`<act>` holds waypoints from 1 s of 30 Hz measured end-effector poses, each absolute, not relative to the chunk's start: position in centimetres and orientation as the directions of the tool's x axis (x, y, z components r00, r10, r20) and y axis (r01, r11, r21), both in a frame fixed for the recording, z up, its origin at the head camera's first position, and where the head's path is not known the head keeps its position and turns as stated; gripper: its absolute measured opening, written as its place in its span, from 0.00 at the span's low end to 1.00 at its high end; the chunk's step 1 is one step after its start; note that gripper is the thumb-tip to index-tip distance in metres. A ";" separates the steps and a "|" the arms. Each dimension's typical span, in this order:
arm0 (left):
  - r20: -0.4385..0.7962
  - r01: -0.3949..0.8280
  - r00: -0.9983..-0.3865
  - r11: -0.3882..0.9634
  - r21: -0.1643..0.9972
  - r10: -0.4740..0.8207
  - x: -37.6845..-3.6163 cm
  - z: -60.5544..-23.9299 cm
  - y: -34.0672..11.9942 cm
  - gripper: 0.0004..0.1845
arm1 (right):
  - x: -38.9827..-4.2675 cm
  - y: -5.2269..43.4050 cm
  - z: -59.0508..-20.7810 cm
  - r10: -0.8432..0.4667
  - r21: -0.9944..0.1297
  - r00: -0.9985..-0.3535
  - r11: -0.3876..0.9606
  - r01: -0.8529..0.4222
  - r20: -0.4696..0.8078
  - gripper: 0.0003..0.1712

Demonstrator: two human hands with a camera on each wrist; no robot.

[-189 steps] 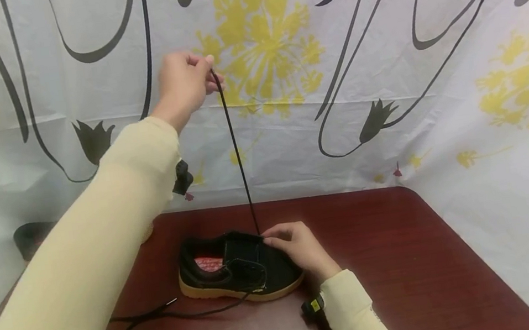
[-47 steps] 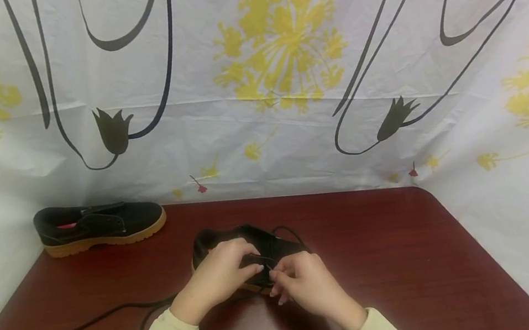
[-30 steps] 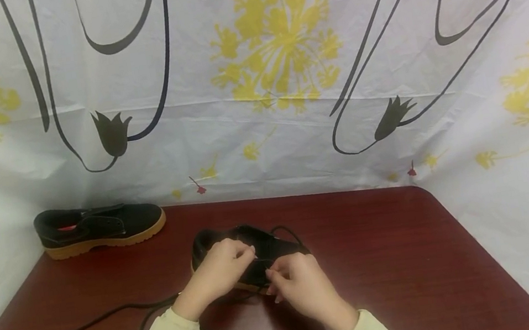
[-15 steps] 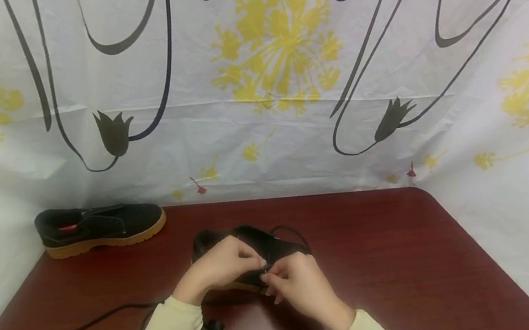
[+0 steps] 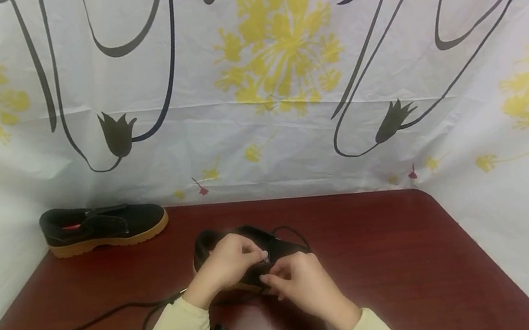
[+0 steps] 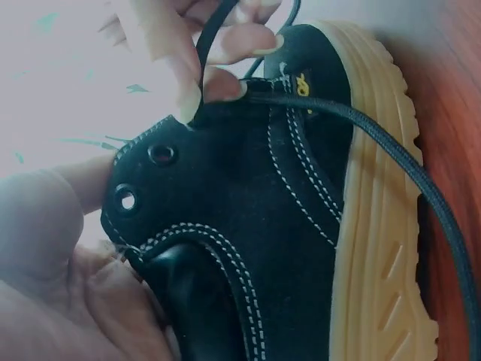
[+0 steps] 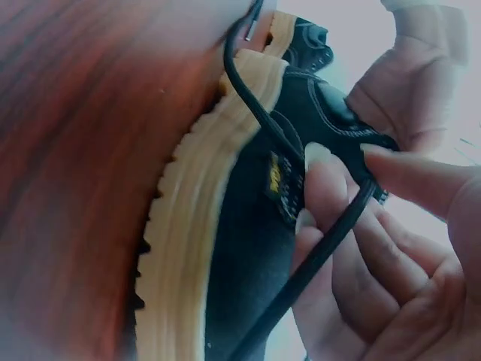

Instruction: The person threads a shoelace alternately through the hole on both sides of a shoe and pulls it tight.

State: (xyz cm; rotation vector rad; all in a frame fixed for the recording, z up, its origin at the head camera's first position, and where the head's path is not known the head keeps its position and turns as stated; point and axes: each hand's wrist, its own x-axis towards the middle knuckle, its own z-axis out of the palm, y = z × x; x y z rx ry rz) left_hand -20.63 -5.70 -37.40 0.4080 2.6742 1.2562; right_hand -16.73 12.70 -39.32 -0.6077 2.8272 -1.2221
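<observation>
A black low-cut work shoe (image 5: 202,245) with a tan sole lies on the table, toe to the right. My left hand (image 5: 229,259) holds its near eyelet flap (image 6: 218,165) up at the edge; the fingertips are hidden behind the flap in the left wrist view. My right hand (image 5: 305,282) pinches a black shoelace (image 6: 206,53) close against an eyelet of that flap. Two eyelets nearer the ankle show no lace. From the flap's toe end another stretch of the lace (image 6: 391,143) runs out over the sole.
A matching black shoe (image 5: 107,227) stands at the back left of the reddish-brown table (image 5: 382,261). Long laces (image 5: 89,322) trail across the left side. A small lace loop (image 5: 293,231) rises beyond the shoe. A floral sheet (image 5: 243,156) hangs behind.
Earlier the left hand pulled a lace high above the shoe; now it is down at the flap. Over the last second it shifts slightly right, and the strand between the hands drops from sight.
</observation>
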 end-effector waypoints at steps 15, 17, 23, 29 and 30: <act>0.026 0.096 -0.980 0.351 0.931 0.198 -21.4 -36.8 -7.2 0.11 | -16.7 14.0 -37.4 -0.430 -0.505 -0.872 0.712 -0.487 0.235 0.08; 0.015 0.072 -0.983 0.315 0.946 0.181 -21.6 -36.5 -7.7 0.12 | -16.7 14.1 -37.2 -0.430 -0.469 -0.863 0.725 -0.505 0.264 0.09; 0.026 0.064 -0.989 0.271 0.960 0.144 -21.5 -35.9 -9.5 0.15 | -16.9 14.3 -37.6 -0.473 -0.253 -0.761 0.749 -0.613 0.443 0.12; 0.039 0.071 -0.992 0.272 0.960 0.119 -21.2 -35.8 -11.0 0.17 | -17.5 14.4 -38.2 -0.482 -0.124 -0.640 0.733 -0.668 0.599 0.16; 0.034 0.064 -0.993 0.271 0.960 0.112 -21.2 -35.8 -11.2 0.18 | -17.5 14.4 -38.3 -0.456 -0.133 -0.651 0.749 -0.648 0.607 0.17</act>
